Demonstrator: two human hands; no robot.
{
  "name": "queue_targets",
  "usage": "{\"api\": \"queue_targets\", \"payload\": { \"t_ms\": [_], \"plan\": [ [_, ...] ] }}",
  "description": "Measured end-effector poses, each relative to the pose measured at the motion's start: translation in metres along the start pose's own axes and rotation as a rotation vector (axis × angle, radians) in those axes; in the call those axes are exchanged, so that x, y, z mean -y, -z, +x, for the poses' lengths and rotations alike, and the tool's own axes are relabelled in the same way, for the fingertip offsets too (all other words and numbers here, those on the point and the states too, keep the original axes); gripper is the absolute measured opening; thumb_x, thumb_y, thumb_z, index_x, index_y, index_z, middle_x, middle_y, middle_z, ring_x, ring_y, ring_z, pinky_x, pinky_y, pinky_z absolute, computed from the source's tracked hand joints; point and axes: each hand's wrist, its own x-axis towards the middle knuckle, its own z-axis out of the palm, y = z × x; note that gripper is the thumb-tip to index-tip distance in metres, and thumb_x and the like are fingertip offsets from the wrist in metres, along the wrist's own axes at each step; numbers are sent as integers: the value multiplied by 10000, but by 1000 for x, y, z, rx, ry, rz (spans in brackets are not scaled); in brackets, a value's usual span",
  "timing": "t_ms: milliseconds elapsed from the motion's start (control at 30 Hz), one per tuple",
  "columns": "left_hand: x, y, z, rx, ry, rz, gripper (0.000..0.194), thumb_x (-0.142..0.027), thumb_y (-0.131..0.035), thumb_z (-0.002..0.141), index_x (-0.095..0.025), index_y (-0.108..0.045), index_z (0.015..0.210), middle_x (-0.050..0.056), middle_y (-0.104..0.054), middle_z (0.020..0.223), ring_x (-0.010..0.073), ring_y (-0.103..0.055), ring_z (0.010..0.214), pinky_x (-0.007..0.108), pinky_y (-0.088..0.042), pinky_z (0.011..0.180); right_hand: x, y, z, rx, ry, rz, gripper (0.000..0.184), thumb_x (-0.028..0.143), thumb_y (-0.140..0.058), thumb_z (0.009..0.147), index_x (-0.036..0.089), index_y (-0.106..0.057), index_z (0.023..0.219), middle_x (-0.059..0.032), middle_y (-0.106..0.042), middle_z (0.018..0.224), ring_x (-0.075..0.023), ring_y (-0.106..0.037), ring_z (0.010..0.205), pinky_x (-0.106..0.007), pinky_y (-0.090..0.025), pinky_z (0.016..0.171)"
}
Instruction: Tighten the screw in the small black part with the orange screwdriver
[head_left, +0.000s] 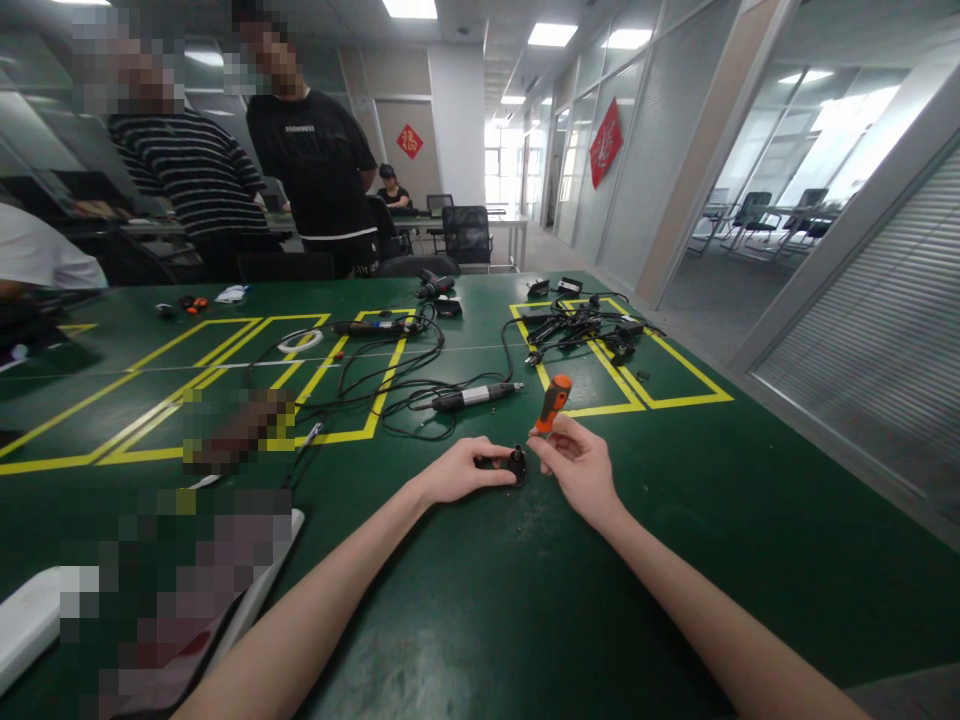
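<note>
Head view: pinching small black part (517, 467) on green table (675, 570) with left hand (459, 470); gripping orange-grey screwdriver (554, 402), handle up, in right hand (582, 468), at 1 o'clock from part. Lying beyond: silver-black tool (476, 397) at 11 o'clock, tangled black cables (574, 325) at 1.

plastic screwdriver handle (553, 402); smooth, glossy tabletop (435, 610); matt cloth t-shirt (315, 170)

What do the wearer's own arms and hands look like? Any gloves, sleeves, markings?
Left hand and right hand: ungloved. Left forearm and right forearm: slim, bare as far as visible, no watch, cable or obvious marking. Upper arms out of frame.
</note>
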Motion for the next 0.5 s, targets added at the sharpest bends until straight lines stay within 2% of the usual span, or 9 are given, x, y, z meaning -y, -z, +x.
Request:
{"api": "queue_targets", "payload": {
  "t_ms": [100,167,300,400,500],
  "plan": [
    [0,0,0,4,1,0,359,-447,-755,863,-228,-802,1144,30,-710,939,180,-585,857,275,-428,825,-1,0,1,-47,53,-60,240,395,-834,769,183,-720,783,1,-637,669,-106,-499,493,-248,-430,452],
    [0,0,0,0,6,5,363,-454,-756,862,-221,-803,1136,33,-706,937,183,-585,863,276,-424,818,-1,1,2,-52,32,-60,257,388,-856,742,178,-731,820,14,-624,620,-104,-485,469,-245,-417,442],
    [-1,0,0,3,7,16,378,-462,-753,862,-211,-801,1140,33,-697,915,186,-578,860,273,-412,791,0,1,0,5,-15,-23,278,408,-822,789,172,-742,912,-49,-739,766,-111,-540,491,-251,-464,466],
    [-1,0,0,6,3,21,376,-457,-749,865,-211,-799,1145,32,-699,908,184,-569,851,270,-403,777,-1,1,-1,74,-11,-11,261,411,-805,814,180,-751,924,-49,-741,800,-126,-584,531,-269,-519,520],
    [-1,0,0,5,-3,18,367,-457,-749,866,-213,-802,1135,30,-706,919,180,-568,847,270,-405,783,0,2,-1,73,64,-54,200,383,-801,819,188,-761,834,-42,-715,829,-118,-570,540,-261,-496,503]
  ]
}}
